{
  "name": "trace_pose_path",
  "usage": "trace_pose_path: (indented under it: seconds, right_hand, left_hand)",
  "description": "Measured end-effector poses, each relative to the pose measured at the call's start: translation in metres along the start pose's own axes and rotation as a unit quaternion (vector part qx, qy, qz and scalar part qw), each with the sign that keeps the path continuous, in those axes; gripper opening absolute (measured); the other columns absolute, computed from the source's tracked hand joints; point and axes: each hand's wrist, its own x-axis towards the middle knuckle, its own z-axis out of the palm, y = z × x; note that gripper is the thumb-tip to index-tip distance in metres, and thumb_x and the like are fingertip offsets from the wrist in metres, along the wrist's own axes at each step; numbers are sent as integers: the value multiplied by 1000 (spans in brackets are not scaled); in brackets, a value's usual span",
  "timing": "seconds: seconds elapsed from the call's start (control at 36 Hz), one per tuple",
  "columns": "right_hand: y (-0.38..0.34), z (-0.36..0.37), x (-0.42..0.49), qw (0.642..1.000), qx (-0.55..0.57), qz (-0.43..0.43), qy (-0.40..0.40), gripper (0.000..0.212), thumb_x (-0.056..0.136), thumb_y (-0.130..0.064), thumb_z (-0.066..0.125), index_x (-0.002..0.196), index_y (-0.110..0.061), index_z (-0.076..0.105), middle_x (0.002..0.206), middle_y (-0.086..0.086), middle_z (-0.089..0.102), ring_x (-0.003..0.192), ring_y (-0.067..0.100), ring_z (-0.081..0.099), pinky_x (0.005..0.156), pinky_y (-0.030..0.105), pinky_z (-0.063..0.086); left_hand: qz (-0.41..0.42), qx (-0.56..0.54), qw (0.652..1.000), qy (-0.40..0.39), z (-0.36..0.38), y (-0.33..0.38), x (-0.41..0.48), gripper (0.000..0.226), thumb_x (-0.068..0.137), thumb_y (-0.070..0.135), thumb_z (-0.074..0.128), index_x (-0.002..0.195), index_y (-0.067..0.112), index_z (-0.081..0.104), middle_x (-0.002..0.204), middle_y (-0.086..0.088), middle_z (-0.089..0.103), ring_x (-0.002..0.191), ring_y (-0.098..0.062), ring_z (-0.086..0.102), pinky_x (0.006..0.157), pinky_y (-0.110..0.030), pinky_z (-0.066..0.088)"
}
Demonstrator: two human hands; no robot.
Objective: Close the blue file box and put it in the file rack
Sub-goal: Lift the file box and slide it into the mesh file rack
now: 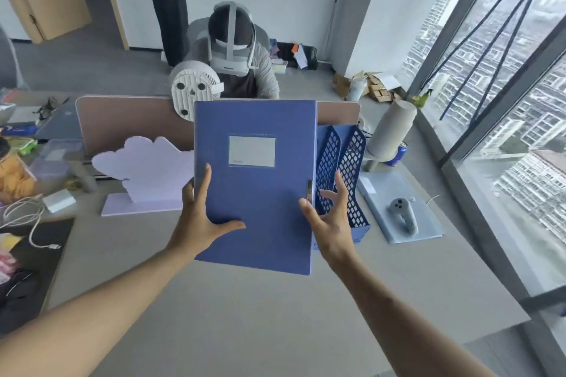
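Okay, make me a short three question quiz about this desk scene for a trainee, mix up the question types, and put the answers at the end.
1. True or false: the blue file box is already standing in the file rack.
2. Which hand has its thumb across the box's front face? A) left hand B) right hand
3. Fill in: the rack stands to the ____ of the held box.

Key: 1 false, it is held upright above the desk, with the rack partly behind it. 2 A. 3 right.
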Motion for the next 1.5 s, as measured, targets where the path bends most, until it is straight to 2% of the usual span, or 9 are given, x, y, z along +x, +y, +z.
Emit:
trace_pose_path:
  seconds: [0.11, 0.25, 0.33, 0.53, 0.69, 0.94, 1.08, 1.31, 1.5]
  right_hand:
    - [-19, -56, 13, 998, -58, 8, -21, 87, 63, -76, 67, 139, -59, 26, 106, -6, 65, 95, 28, 66, 85, 53, 56]
    - [-37, -107, 9, 996, -72, -1, -48, 47, 82, -27, 75, 123, -25, 52, 113, 11, 63, 69, 9, 68, 65, 44, 59]
    - [-36, -128, 7, 994, -103, 16, -45, 44, 77, -27, 78, 110, -31, 49, 116, 4, 61, 68, 12, 67, 55, 28, 53]
    - [-27, -135, -3, 977, -196, 33, 81, 62, 54, -58, 73, 101, -37, 40, 109, -14, 60, 104, 22, 60, 82, 46, 54]
    - [-27, -109, -6, 973, -195, 16, 122, 59, 65, -52, 77, 102, -34, 36, 107, -13, 58, 94, 26, 62, 78, 43, 52]
    - [-22, -70, 8, 971, -201, -21, 126, 55, 73, -50, 75, 102, -30, 33, 98, -12, 54, 81, 23, 55, 65, 40, 47]
    - [-17, -52, 20, 974, -183, -32, 128, 51, 75, -48, 72, 98, -32, 31, 86, -6, 58, 75, 29, 57, 63, 41, 46]
    - [-6, -30, 37, 979, -145, -31, 143, 55, 75, -47, 74, 110, -31, 36, 90, -16, 54, 69, 18, 53, 67, 38, 46]
    - [6, -10, 48, 984, -90, -13, 152, 54, 78, -39, 75, 117, -33, 38, 93, -27, 53, 73, 0, 56, 68, 31, 41]
  left_hand:
    - [46, -20, 998, -43, 18, 23, 13, 137, 53, 37, 94, 150, 52, -2, 150, -5, 20, 129, 6, 22, 106, -29, 31]
    - [92, -15, 991, -91, 51, 46, 20, 137, 51, 49, 89, 149, 51, -7, 149, -6, 22, 126, 3, 23, 103, -26, 32]
    - [105, -19, 987, -119, 73, 57, 24, 138, 50, 58, 84, 153, 41, -6, 149, -10, 23, 135, -12, 25, 105, -31, 33]
    - [133, -58, 973, -179, 117, 77, 45, 125, 59, 63, 78, 154, 41, -1, 161, 11, 11, 149, -15, 16, 112, -54, 36]
    - [95, -137, 971, -171, 131, 104, 58, 109, 64, 57, 76, 150, 49, 11, 158, 16, 20, 138, 12, 20, 114, -30, 26]
    - [18, -207, 956, -206, 117, 109, 84, 98, 71, 34, 78, 152, 34, 23, 133, 35, 35, 134, -20, 49, 98, -20, 47]
    - [-7, -223, 948, -228, 104, 103, 103, 117, 54, 58, 85, 151, 44, 21, 139, 33, 36, 133, -21, 51, 107, -47, 45]
    - [11, -200, 954, -224, 96, 102, 125, 112, 62, 35, 82, 154, 35, 19, 158, 7, 29, 137, -20, 45, 109, -47, 44]
    - [22, -179, 958, -224, 96, 93, 138, 109, 73, 11, 80, 155, 33, 12, 142, 32, 30, 132, -5, 44, 96, -19, 50]
